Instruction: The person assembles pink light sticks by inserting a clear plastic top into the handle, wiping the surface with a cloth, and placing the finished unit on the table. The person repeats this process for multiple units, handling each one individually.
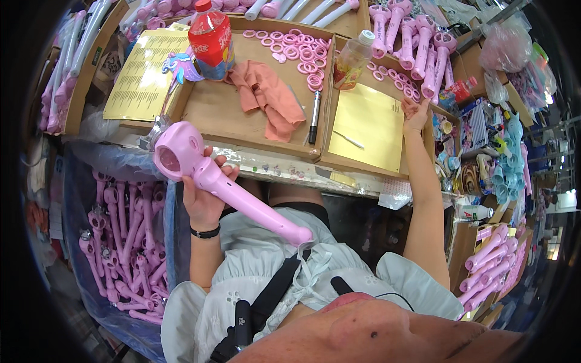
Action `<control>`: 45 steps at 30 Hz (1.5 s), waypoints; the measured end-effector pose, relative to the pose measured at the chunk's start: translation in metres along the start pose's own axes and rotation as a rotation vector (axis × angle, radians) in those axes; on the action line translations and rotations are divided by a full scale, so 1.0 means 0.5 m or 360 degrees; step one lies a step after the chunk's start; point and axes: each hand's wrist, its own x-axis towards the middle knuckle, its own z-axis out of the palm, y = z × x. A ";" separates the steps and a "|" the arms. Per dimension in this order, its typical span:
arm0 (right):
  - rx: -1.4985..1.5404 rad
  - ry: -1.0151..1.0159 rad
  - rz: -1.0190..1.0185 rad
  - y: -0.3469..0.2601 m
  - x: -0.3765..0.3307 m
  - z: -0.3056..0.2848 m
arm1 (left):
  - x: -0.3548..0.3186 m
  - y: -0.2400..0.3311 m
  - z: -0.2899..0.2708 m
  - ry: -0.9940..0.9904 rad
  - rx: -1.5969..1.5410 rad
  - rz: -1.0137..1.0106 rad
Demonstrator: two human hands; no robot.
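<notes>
Pink plastic wand (224, 184): light, stiff; my left hand (203, 202) clenched below head. Right hand (414, 115) flat, released, on rings tray (387, 97).

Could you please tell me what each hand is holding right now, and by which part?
The left hand holds a pink handheld fan body by the upper handle, just below its round head. The right hand holds nothing; it reaches toward loose pink rings.

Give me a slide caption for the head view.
Left hand grips a pink wand-shaped toy; right hand reaches toward pink rings.
</notes>
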 end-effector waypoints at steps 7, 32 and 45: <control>-0.0830 -0.0339 -0.0509 -0.076 -0.051 0.084 | -0.051 0.042 -0.011 -0.0269 -0.0264 -0.0068; 0.0325 -0.0681 0.0112 -0.095 -0.738 0.412 | -0.067 -0.021 0.106 0.0343 -0.0043 0.0346; 0.0209 -0.0719 -0.0036 -0.071 -0.741 0.404 | -0.066 -0.023 0.128 0.0479 -0.0081 0.0247</control>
